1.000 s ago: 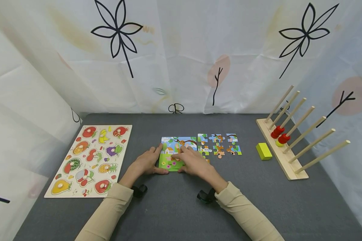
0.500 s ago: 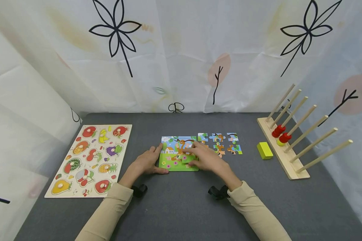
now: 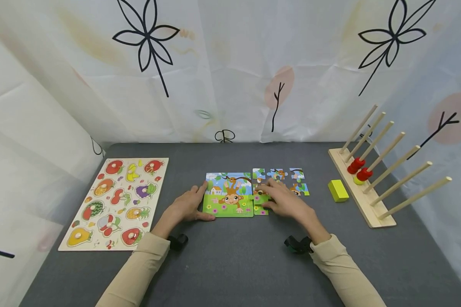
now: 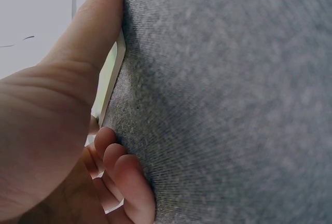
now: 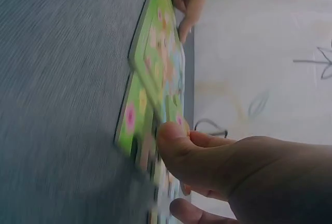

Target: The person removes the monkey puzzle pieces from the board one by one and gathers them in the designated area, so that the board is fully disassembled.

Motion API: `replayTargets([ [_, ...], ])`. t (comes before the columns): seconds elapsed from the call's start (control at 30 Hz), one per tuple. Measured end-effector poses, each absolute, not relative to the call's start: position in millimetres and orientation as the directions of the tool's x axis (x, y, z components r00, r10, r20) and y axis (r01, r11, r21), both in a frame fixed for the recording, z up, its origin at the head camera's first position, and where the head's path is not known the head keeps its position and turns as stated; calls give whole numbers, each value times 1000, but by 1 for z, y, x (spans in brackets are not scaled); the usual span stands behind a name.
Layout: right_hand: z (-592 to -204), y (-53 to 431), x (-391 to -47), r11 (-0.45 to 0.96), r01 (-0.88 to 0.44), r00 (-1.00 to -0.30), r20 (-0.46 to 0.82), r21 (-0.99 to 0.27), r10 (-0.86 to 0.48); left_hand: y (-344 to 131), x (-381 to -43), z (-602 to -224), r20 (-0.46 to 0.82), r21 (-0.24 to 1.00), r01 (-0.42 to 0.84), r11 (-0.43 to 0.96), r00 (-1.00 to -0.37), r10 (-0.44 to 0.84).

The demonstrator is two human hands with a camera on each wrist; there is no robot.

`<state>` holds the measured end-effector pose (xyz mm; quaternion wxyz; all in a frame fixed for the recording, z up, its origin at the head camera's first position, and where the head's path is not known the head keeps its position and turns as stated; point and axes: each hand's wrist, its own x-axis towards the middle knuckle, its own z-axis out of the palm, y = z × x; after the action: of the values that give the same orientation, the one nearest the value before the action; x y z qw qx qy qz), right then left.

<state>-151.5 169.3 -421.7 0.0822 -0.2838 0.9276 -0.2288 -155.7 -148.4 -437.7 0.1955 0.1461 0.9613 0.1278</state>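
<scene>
My left hand (image 3: pixel 186 204) rests at the left edge of a puzzle board (image 3: pixel 224 209) with a monkey picture, fingers along its side and thumb at its near corner. In the left wrist view the thumb (image 4: pixel 93 32) touches the board's pale edge. Just right of the board, my right hand (image 3: pixel 288 200) pinches a green jigsaw piece (image 3: pixel 259 199) between thumb and fingers, above the table. The right wrist view shows that hand (image 5: pixel 207 162) blurred, with the piece partly hidden. Below the held piece lies another green jigsaw piece (image 3: pixel 261 210).
Several loose jigsaw pieces (image 3: pixel 297 173) lie in rows right of the board, some behind my right hand. A fruit peg board (image 3: pixel 113 204) is at the left. A yellow block (image 3: pixel 338 190) and a wooden peg rack (image 3: pixel 363 189) with red and yellow rings stand at the right.
My right hand has moved from over the board to its right side, lifting a green jigsaw piece off and carrying it along. The left hand has stayed at the board's left edge.
</scene>
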Motion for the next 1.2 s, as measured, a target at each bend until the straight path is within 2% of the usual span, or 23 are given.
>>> replayTargets([
  [0.43,-430,217,-137,749,-481,-834,-27,-456,-552,-150,-157,-438,-327,302,244,921,-881,341],
  [1.2,-427,224,-131,770,-454,-843,-63,-448,-534,-149,-156,-441,-331,295,247,923,-880,341],
])
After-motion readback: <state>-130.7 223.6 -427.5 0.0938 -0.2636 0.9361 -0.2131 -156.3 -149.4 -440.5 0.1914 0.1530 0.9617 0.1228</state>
